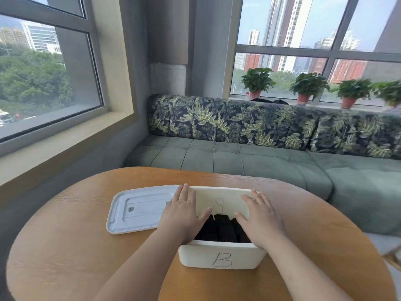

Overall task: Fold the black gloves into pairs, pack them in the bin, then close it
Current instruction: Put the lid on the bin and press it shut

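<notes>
The lid (138,208) lies flat on the table (65,246), left of the bin (221,256). Your left hand (182,211) and right hand (261,220), fingers straight, rest over its sides; black gloves (221,229) sit packed inside.

Two bare arms come up from the bottom of the frame. The left arm (134,268) slants in from the lower left and the right arm (303,272) from the lower right, leaning toward each other. The left hand (183,213) and the right hand (261,218) sit side by side in the lower middle, with a small gap between them. Both are palm down, backs showing. The fingers are straight and a little spread, pointing away from the person. The thumbs stick inward, toward each other. Neither hand has a grip on anything.
</notes>
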